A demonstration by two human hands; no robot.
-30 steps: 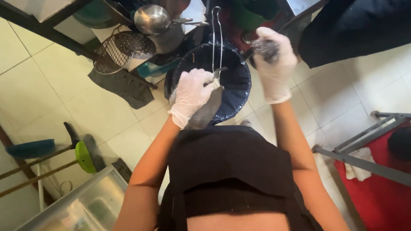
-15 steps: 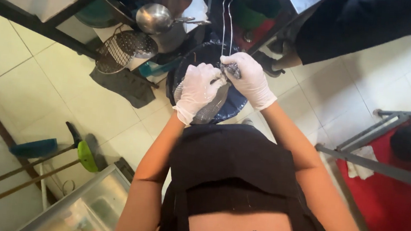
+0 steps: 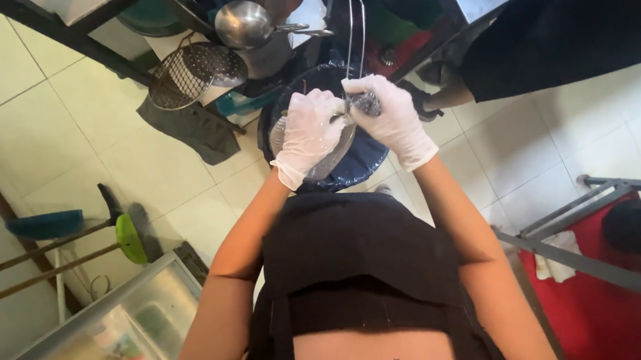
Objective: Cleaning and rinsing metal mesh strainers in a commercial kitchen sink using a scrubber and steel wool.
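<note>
The gloved left hand (image 3: 310, 135) is gripping a metal lid (image 3: 332, 152) over the dark bin (image 3: 359, 168). The gloved right hand (image 3: 394, 119) is closing around a steel scouring pad (image 3: 366, 102), pressing it against the lid's upper edge.

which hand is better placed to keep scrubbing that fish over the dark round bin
Right. The white-gloved right hand already grips the grey scrubbing tool against the silvery fish, while the white-gloved left hand holds the fish over the dark round bin.

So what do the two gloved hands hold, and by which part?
The left hand holds a fish around its middle; the right hand grips a scrubber in its fist.
</note>
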